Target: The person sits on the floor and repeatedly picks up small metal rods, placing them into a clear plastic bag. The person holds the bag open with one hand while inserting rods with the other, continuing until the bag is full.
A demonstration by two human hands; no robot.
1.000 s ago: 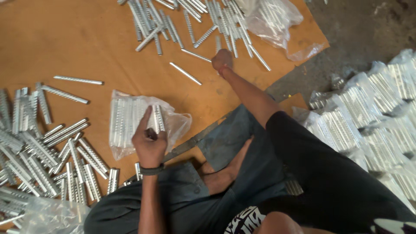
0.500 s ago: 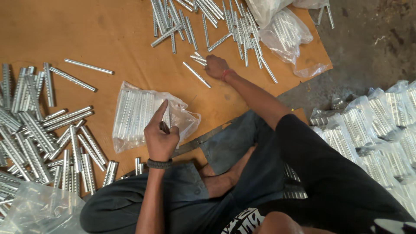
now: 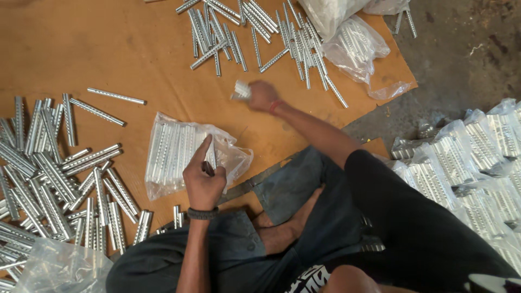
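I sit cross-legged on a brown board [image 3: 108, 49]. My left hand [image 3: 203, 182] rests on a clear plastic bag [image 3: 173, 152] half filled with ribbed metal rods and pinches its open edge, the forefinger pointing up. My right hand [image 3: 261, 95] is stretched out ahead and is closed on a small bundle of metal rods [image 3: 241, 89], lifted just off the board. Beyond it lies a loose pile of rods [image 3: 255, 32].
A big heap of the same rods [image 3: 54, 179] covers the board at my left. Filled bags [image 3: 467, 157] are stacked on the concrete floor at my right. Crumpled clear bags [image 3: 353, 38] lie at the board's far right corner; another lies by my left knee [image 3: 59, 268].
My right hand has picked up a few rods near the far pile and drawn back toward me. My left hand has stayed on the bag's mouth.
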